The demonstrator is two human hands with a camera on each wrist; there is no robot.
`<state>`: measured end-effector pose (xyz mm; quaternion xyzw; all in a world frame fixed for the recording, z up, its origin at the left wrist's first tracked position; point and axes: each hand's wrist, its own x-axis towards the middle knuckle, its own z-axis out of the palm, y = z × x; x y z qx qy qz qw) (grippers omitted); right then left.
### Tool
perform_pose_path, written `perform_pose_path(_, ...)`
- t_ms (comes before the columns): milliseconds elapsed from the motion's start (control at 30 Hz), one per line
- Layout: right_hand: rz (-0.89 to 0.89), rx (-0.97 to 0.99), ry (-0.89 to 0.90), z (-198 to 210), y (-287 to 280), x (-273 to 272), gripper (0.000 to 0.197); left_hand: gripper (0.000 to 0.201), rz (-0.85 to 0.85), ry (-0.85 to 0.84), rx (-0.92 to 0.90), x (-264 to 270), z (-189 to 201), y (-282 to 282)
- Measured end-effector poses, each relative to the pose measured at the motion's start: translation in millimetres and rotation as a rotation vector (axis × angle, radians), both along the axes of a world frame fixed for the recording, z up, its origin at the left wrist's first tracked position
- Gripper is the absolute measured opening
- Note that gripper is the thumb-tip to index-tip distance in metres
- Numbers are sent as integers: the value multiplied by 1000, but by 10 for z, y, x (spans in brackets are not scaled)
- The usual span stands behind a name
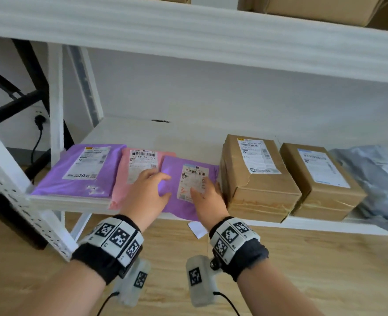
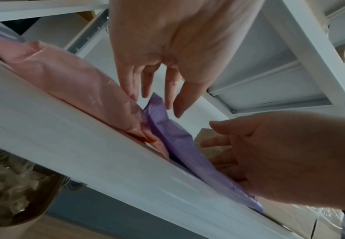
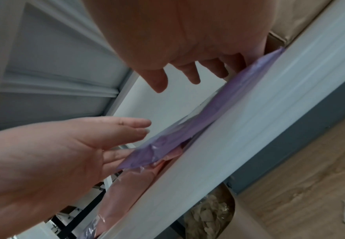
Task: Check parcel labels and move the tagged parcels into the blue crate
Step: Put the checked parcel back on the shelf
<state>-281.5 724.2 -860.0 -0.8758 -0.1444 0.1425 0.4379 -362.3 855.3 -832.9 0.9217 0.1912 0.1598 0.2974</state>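
Label-checking is my step: both hands, left hand (image 1: 150, 190) and right hand (image 1: 208, 197), hover with fingers apart over the purple parcel (image 1: 179, 179), which I judge needs gripping next.

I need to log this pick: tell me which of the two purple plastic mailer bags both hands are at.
The smaller purple plastic mailer bag, between the pink mailer bag and the taller brown cardboard box. The left hand and right hand flank its label; the larger purple bag lies untouched, leftmost.

Two purple mailers (image 1: 79, 169) (image 1: 177, 192), pink mailer (image 1: 124, 179), two brown cardboard boxes (image 1: 254, 185) (image 1: 323, 185), grey bag (image 1: 380, 179), white shelf (image 1: 188, 133), black-and-white checkered wristbands (image 1: 117, 238).
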Motion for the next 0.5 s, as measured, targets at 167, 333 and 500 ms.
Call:
perform_pose_path(167, -2, 6, 17, 8, 15, -11, 54, 40, -13, 17, -2, -22, 30, 31)
perform_pose_path(333, -1, -42, 0, -14, 21, -45, 59, 44, -46, 23, -128, -48, 12, 42)
perform_pose_path(500, 1, -39, -10, -26, 14, -40, 60, 50, -35, -32, -212, -53, -1, 29)
